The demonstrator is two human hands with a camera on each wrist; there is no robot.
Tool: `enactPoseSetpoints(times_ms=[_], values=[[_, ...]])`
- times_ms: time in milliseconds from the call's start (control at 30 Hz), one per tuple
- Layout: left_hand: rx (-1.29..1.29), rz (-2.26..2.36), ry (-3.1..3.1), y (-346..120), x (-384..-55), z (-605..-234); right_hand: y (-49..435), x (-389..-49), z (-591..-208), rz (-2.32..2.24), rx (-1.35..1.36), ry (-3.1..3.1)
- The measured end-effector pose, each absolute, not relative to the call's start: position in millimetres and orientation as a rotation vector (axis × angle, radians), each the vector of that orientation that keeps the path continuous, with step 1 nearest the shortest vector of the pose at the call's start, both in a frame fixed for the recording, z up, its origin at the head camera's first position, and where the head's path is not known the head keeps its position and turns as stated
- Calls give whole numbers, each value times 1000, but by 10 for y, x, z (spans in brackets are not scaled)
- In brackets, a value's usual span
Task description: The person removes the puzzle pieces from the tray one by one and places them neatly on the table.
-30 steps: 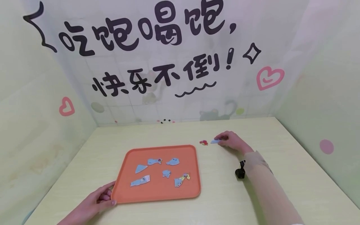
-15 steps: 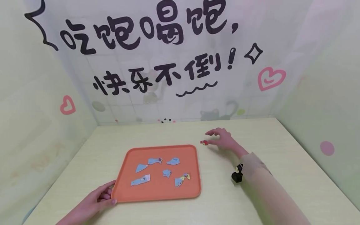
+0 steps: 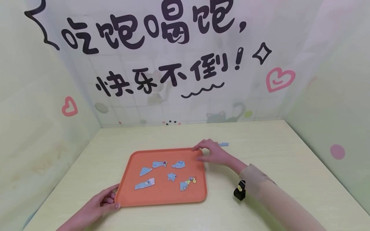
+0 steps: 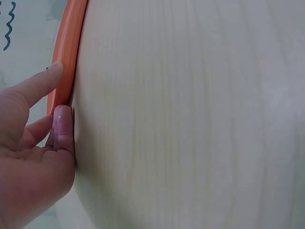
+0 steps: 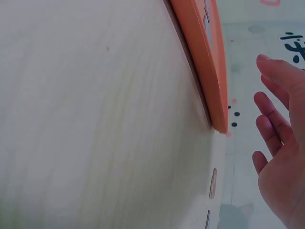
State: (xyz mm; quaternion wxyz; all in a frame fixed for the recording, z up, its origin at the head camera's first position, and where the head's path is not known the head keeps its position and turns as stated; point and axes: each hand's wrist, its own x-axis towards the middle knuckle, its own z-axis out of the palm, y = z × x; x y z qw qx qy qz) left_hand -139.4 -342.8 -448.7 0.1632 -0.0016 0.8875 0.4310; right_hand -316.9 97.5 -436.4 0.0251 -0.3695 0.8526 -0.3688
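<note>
My left hand (image 3: 101,202) grips the near left corner of the orange tray (image 3: 162,200). In the left wrist view the thumb (image 4: 53,76) presses on the tray's rim and the fingers lie curled at its side. Flat, torn-looking blue picture pieces, such as one with a pink end (image 3: 145,183) and one with yellow (image 3: 188,184), lie spread on the tray. My right hand (image 3: 213,153) is over the tray's far right corner, thumb and fingers apart, holding nothing. Behind it a pale blue piece (image 3: 224,144) lies on the table; the red piece is hidden in the head view.
A black device (image 3: 240,191) sits at my right cuff. The right wrist view shows two thin pieces, one of them a reddish piece (image 5: 213,183), on the wooden table (image 5: 95,119) past the tray's corner. Printed walls close in the back and both sides.
My right hand has let go of the pale blue piece, which stays on the table, and has moved left past the red piece to the tray's corner. The left hand keeps its place.
</note>
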Motion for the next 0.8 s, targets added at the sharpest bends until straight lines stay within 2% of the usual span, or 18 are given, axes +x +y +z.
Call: enactPoseSetpoints(times_ms=[267, 800], values=[[1, 1223, 2542, -3434, -1401, -4499, 873, -2986, -4359, -1043, -1301, 2503], [-16, 1222, 2536, -3431, -1396, -4496, 821, -2836, -4412, -730, -1327, 2475]])
